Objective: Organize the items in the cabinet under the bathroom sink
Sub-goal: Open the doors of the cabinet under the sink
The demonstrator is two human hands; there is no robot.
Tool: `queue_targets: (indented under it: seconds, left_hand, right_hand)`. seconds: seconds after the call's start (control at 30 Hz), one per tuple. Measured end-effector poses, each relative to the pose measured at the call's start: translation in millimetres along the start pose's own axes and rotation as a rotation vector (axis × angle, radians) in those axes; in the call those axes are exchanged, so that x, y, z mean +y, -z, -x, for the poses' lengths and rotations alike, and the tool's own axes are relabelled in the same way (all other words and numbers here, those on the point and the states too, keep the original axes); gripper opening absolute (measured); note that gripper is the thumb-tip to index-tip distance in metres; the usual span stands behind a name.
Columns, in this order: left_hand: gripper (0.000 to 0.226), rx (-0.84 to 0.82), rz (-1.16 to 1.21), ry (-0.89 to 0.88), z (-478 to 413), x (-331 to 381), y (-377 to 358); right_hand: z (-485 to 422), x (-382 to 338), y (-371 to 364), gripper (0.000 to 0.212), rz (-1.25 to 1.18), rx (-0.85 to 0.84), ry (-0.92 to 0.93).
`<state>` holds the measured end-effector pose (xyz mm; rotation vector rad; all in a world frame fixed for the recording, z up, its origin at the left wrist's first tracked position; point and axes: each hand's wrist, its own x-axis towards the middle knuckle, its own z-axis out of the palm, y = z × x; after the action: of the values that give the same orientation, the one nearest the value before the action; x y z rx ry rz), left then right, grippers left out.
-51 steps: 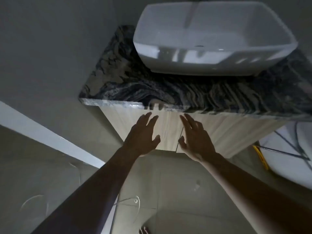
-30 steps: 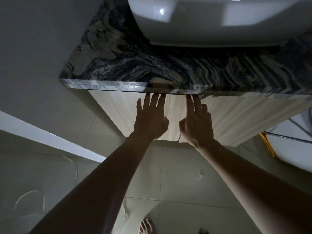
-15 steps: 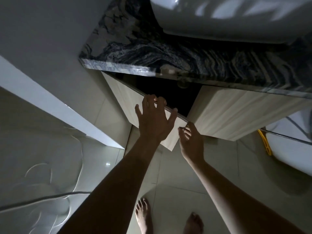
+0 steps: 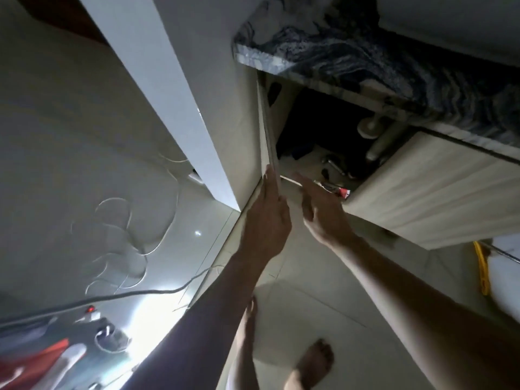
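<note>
Since the frame half a second back, the pale wood-grain left cabinet door (image 4: pixel 268 130) has swung from part-open to wide open. It now shows edge-on, running from 12 to 6 o'clock.

The left hand (image 4: pixel 267 212) rests on the lower free edge of that door, fingers lying along it. Whether the thumb hooks round the edge cannot be determined. The right hand (image 4: pixel 323 215) holds nothing, and its fingers (image 4: pixel 302 181) are extended and relaxed, pointing to 11 o'clock over the cabinet floor.

The matching right cabinet door (image 4: pixel 436 187) looks closed. Items lie on the dim cabinet floor: a small white tube with a red cap (image 4: pixel 342 192), a chrome fitting (image 4: pixel 333 164) and a pale drain pipe (image 4: pixel 378 139).

Key relation: the tube lies touching or just beside the right hand, at 2 o'clock from its knuckles. Its long axis runs from 10 to 4 o'clock, with the cap at the 4 o'clock end. The right hand is nearer, so it is probably the better hand for the first pickup.
</note>
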<state>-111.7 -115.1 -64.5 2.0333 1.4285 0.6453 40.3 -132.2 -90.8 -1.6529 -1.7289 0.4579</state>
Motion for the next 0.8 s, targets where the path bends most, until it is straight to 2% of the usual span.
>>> queue_targets:
  seconds: [0.13,0.2,0.27,0.47,0.57,0.67,0.8]
  left_hand:
    - [0.073,0.041,-0.039,0.054,11,-19,20]
    - [0.077,0.065,-0.064,0.082,16,-32,33]
    - [0.073,0.129,-0.122,0.105,16,-50,49]
    - [0.061,0.282,-0.330,0.163,0,-82,91]
    - [0.057,0.306,-0.395,0.169,-8,-82,100]
    - [0.055,0.285,-0.410,0.200,-25,-73,99]
    - [0.058,0.264,-0.408,0.185,-65,-48,82]
  right_hand:
    - [-82,-14,-1,0.049,0.424,-0.272,0.398]
    - [-104,-19,-10,0.052,0.557,-0.377,0.472]
    - [-114,-29,-27,0.054,0.580,-0.394,0.492]
    - [-123,-62,-73,0.051,0.404,-0.303,0.439]
    - [-126,-67,-74,0.058,0.352,-0.337,0.394]
    - [-120,-57,-50,0.063,0.385,-0.355,0.393]
    - [-97,-4,10,0.059,0.452,-0.255,0.200]
